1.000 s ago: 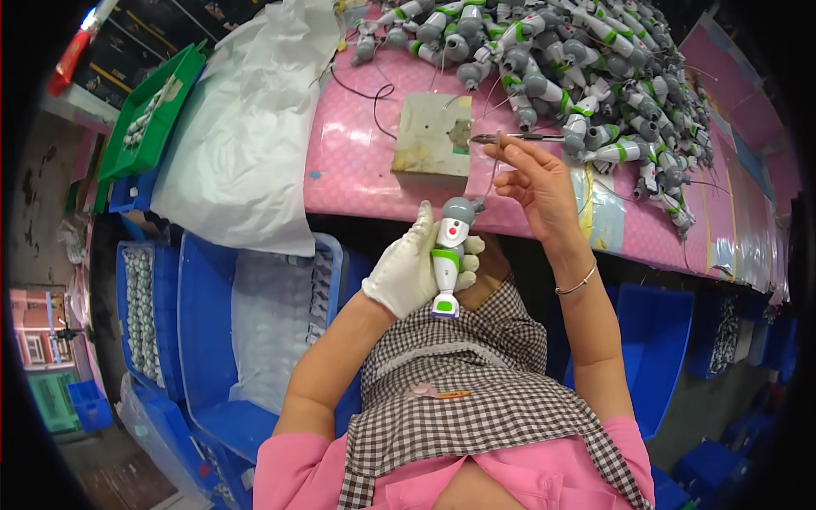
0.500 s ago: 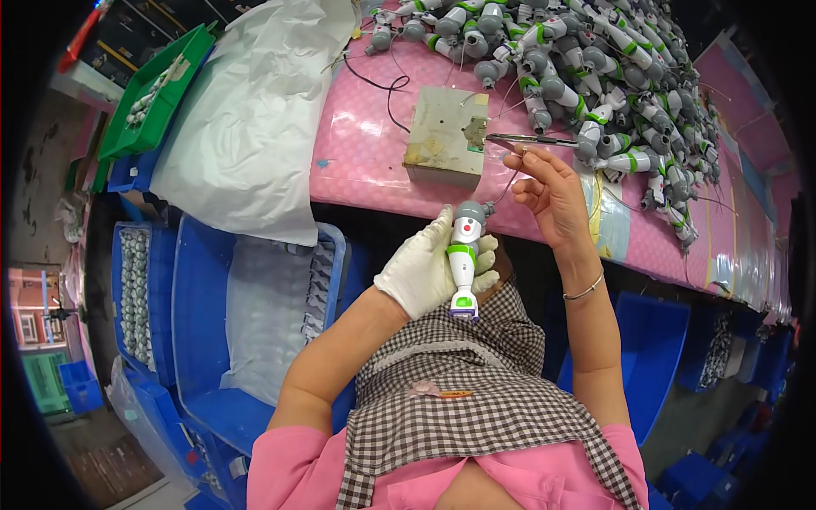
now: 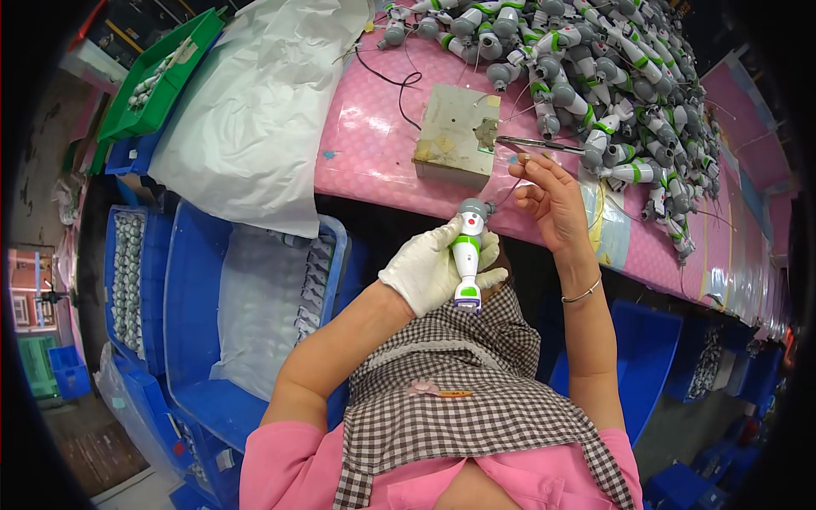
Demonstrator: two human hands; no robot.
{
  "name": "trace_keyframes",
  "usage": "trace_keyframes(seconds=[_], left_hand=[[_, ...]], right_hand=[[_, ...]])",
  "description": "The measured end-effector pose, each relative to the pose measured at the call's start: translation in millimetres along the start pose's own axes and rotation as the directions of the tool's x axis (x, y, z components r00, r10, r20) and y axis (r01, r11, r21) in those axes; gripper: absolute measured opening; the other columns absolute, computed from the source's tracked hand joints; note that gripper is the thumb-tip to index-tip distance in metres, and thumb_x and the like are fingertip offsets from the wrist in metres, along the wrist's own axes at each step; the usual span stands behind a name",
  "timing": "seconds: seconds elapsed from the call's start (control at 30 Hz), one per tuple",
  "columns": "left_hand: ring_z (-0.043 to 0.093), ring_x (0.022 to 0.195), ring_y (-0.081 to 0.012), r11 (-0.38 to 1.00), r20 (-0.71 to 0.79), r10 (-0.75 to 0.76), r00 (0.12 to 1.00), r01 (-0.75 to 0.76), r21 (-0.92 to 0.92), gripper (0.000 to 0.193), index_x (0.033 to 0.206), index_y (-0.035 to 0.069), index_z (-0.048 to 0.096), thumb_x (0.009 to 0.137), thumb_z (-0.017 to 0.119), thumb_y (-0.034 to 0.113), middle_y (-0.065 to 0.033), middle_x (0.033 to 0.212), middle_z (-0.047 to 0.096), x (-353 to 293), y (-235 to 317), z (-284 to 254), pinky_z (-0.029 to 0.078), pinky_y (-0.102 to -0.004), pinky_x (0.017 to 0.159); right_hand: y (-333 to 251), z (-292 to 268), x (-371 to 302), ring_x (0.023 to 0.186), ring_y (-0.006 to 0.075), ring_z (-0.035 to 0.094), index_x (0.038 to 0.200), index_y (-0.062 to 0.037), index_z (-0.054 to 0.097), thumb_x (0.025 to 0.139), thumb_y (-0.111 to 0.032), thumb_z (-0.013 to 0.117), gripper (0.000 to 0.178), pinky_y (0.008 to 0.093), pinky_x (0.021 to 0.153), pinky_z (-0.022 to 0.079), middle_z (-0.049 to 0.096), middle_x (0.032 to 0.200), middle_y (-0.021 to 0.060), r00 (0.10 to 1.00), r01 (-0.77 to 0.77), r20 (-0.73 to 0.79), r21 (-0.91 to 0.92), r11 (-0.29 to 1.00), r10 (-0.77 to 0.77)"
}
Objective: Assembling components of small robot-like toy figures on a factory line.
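My left hand (image 3: pixel 427 270), in a white glove, is closed around a white, grey and green handheld device (image 3: pixel 467 255) with a round grey head. It is held upright in front of the table's near edge, a purple-edged piece at its lower end. A thin dark wire (image 3: pixel 507 196) runs from the device's head up to my bare right hand (image 3: pixel 551 197), whose thumb and forefinger pinch it. The other right fingers are curled. Just beyond those fingertips, metal tweezers (image 3: pixel 544 144) reach from the side of a worn beige metal box (image 3: pixel 455 127) towards the pile.
Many similar devices (image 3: pixel 595 76) are heaped at the table's back right. The table (image 3: pixel 361 161) has a pink bubble-wrap cover. White sheeting (image 3: pixel 246 119) drapes its left side. Below stands a blue bin (image 3: pixel 195 340); a green tray (image 3: pixel 161 85) is at far left.
The view has shifted slightly. The device's lower end has swung a little to the right in my left hand. My right hand keeps its pinch on the wire near the box.
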State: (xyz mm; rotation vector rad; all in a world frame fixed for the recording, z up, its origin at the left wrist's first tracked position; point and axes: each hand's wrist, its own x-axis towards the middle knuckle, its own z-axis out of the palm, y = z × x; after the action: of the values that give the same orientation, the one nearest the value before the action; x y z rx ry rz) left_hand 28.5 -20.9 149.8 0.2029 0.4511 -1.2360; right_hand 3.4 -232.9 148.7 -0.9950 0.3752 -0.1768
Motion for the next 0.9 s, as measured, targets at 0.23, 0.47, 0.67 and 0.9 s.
trace_keyframes(seconds=[0.23, 0.47, 0.67, 0.9], left_hand=[[0.056, 0.099, -0.0268, 0.999, 0.022, 0.03, 0.999, -0.03, 0.037, 0.036, 0.12, 0.002, 0.043, 0.095, 0.046, 0.028, -0.0137, 0.106, 0.055, 1, -1, -1, 0.038, -0.0581, 0.096], [0.057, 0.098, -0.0251, 0.975, 0.03, 0.091, 0.995, -0.095, 0.202, 0.037, 0.118, 0.001, 0.046, 0.095, 0.047, 0.029, -0.0116, 0.105, 0.055, -1, -3, 0, 0.042, -0.0548, 0.093], [0.057, 0.101, -0.0276, 0.99, 0.082, 0.031, 0.996, -0.042, 0.132, 0.04, 0.12, -0.002, 0.044, 0.094, 0.047, 0.029, -0.0125, 0.108, 0.056, -1, -3, -3, 0.043, -0.0537, 0.093], [0.057, 0.098, -0.032, 0.999, 0.004, -0.015, 1.0, 0.016, -0.039, 0.039, 0.116, -0.003, 0.043, 0.096, 0.041, 0.031, -0.016, 0.102, 0.055, -2, -5, 5, 0.045, -0.0545, 0.092]], right_hand=[[2, 0, 1, 0.063, 0.0134, 0.064, 0.106, 0.0018, 0.058, 0.087, -0.012, 0.059, 0.024, 0.0227, 0.055, 0.055, 0.066, 0.094, 0.014, 1.0, -0.018, 0.002, -0.007, 1.0, 0.018], [3, 2, -1, 0.061, 0.0117, 0.062, 0.108, 0.0011, 0.058, 0.089, -0.016, 0.057, 0.026, 0.0213, 0.054, 0.054, 0.066, 0.092, 0.0112, 0.999, -0.04, -0.019, -0.024, 0.999, 0.039], [5, 3, -1, 0.061, 0.0126, 0.063, 0.108, 0.001, 0.058, 0.088, -0.016, 0.058, 0.026, 0.0221, 0.054, 0.054, 0.066, 0.093, 0.0119, 0.999, -0.052, 0.0, -0.003, 0.999, 0.052], [8, -1, -1, 0.06, 0.012, 0.063, 0.108, -0.0001, 0.058, 0.089, -0.017, 0.057, 0.025, 0.0222, 0.054, 0.054, 0.066, 0.091, 0.0103, 0.998, -0.059, -0.005, -0.004, 0.998, 0.059]])
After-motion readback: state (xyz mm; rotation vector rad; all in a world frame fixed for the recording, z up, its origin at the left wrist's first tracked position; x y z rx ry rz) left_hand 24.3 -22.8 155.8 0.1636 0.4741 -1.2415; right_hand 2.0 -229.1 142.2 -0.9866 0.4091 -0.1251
